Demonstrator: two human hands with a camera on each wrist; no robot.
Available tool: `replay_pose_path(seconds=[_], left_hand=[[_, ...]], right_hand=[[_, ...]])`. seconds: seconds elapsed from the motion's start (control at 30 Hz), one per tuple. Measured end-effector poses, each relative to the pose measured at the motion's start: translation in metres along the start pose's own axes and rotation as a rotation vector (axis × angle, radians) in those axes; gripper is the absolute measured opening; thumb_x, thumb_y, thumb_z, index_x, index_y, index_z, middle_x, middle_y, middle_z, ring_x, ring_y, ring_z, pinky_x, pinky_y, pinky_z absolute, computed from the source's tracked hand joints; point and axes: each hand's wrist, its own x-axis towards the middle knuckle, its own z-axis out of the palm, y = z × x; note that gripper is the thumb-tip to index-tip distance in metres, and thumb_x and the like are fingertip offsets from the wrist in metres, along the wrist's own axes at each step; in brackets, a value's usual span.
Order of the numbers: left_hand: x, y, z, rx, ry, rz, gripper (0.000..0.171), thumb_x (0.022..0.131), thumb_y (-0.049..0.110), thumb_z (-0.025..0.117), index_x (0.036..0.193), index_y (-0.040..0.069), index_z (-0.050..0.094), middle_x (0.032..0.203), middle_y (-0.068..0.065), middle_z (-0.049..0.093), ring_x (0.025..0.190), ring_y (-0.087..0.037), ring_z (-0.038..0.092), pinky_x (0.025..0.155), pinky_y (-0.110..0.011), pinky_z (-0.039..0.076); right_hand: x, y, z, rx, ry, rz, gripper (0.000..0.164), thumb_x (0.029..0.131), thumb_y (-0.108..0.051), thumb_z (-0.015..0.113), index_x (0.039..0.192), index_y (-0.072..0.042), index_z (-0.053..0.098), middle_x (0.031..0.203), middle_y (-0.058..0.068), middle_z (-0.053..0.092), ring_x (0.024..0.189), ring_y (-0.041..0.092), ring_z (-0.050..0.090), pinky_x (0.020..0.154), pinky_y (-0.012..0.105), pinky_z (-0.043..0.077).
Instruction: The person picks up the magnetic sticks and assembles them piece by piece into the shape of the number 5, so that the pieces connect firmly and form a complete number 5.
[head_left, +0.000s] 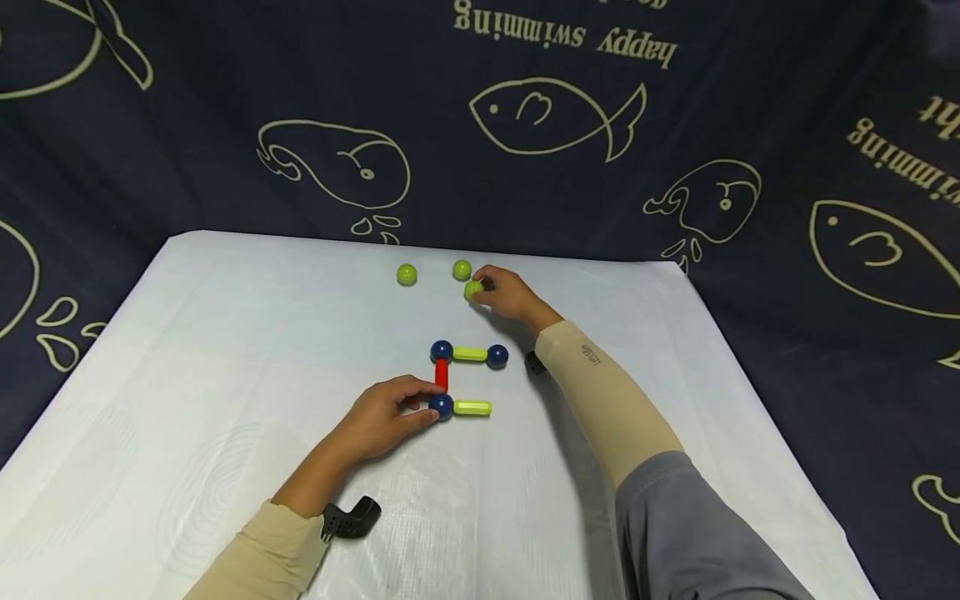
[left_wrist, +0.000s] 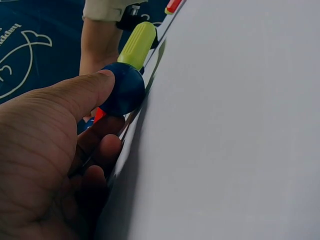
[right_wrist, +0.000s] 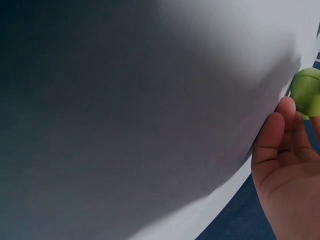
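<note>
On the white surface (head_left: 300, 317), the nearer navy ball (head_left: 442, 407) is pinched by the left hand (head_left: 378, 418) — apparently so the joined red rod (head_left: 442, 377) is steadied — while a green ball (head_left: 471, 290) farther off is grasped between the right hand's (head_left: 512, 295) fingers.

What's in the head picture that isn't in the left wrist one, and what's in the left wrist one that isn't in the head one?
Only the head view shows green balls: one and another on the table, and a third in the right hand.

Only the left wrist view shows the left hand's palm side, plus a small red piece at the top edge.

Both show the left hand holding a blue ball with a yellow-green stick, and the fish-patterned cloth.
</note>
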Motion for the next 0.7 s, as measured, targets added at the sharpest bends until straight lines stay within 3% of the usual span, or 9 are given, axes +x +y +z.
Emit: replay_pose_path(seconds=[0.2,0.4,0.7], left_hand=[[0.000,0.000,0.000,0.008,-0.002,0.000,0.030,0.089,0.022,0.076,0.119,0.021,0.071,0.096,0.010,0.063,0.085,-0.012,0.057,0.076,-0.033,0.048],[0.000,-0.001,0.000,0.017,0.001,0.002,0.030,0.089,0.022,0.076,0.119,0.021,0.071,0.095,0.010,0.063,0.085,-0.012,0.057,0.076,-0.033,0.047],[0.000,0.000,0.000,0.016,-0.003,0.003,0.030,0.090,0.023,0.075,0.120,0.021,0.071,0.097,0.010,0.063,0.086,-0.011,0.057,0.076,-0.033,0.047]], right_hand=[[-0.003,0.002,-0.002,0.034,-0.012,0.028,0.032,0.095,-0.020,0.067,0.126,-0.012,0.060,0.125,0.009,0.059,0.114,0.023,0.053,0.088,0.037,0.049],[-0.015,0.001,-0.004,0.174,-0.035,0.027,0.033,0.095,-0.017,0.068,0.125,-0.010,0.059,0.119,0.010,0.058,0.098,0.023,0.061,0.078,0.034,0.053],[-0.048,-0.003,-0.010,0.259,-0.017,-0.015,0.029,0.093,-0.019,0.069,0.120,-0.012,0.061,0.117,0.007,0.058,0.099,0.021,0.063,0.082,0.037,0.052]])
